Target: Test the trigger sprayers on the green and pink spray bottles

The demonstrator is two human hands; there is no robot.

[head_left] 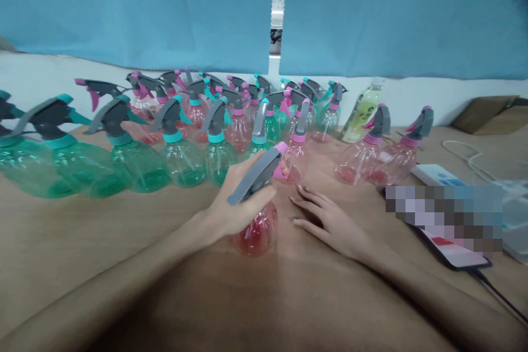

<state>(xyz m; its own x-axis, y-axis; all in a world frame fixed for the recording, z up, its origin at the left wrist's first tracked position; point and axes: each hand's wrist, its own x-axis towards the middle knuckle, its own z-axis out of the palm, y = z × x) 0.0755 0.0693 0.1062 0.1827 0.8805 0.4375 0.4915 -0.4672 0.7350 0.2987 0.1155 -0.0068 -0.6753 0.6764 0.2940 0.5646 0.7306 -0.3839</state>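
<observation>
My left hand (243,198) is wrapped round the neck of a pink spray bottle (256,234) with a grey and pink spray head, near the middle of the view. The bottle stands upright or nearly so. To its right, my right hand (324,220) rests low over the table with its fingers spread and holds nothing. Just behind the held bottle stand a pink bottle (297,159) and a green bottle (220,159). A row of green spray bottles (140,168) reaches to the left edge.
More pink and green spray bottles stand behind the row. Two pink bottles (357,162) and a labelled drink bottle (361,113) are right of centre. A phone (457,250) with a cable lies on the table (165,291) at right. A brown box (489,115) sits at the back right.
</observation>
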